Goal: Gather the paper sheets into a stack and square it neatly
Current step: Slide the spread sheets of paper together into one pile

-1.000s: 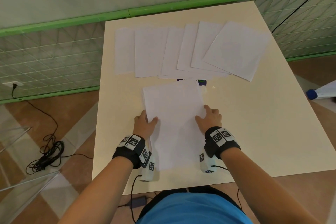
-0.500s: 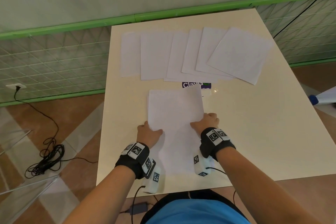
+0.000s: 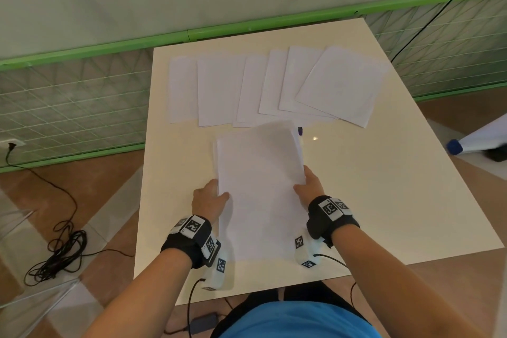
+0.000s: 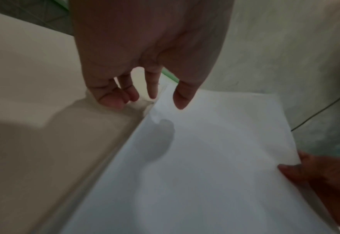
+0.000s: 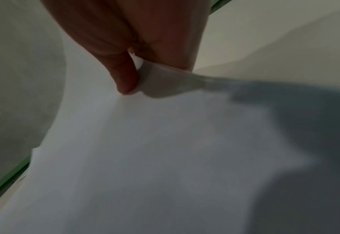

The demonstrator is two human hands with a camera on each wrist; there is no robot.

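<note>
A stack of white paper sheets [image 3: 260, 186] lies lengthwise in front of me on the cream table [image 3: 384, 186]. My right hand [image 3: 304, 186] pinches the stack's right edge, thumb on top and fingers beneath, and the edge [image 5: 165, 76] curls up in the right hand [image 5: 141, 79]. My left hand [image 3: 211, 197] is at the stack's left edge. In the left wrist view the left hand [image 4: 155, 101] has its fingers [image 4: 112, 98] pointing down beside the stack [image 4: 215, 158], while the thumb hovers just over the paper. Several loose sheets [image 3: 274, 88] lie fanned and overlapping across the table's far side.
A small purple-marked label [image 3: 300, 131] peeks out past the stack's far right corner. A green-railed mesh fence [image 3: 68, 96] runs behind the table. Coiled black cable [image 3: 60, 252] lies on the floor to the left. A blue-capped white object [image 3: 455, 147] stands on the floor at the right.
The stack lay flat with both hands pressing on its sides. Now my right hand has taken hold of the right edge, and the stack has shifted away from me over most of the label.
</note>
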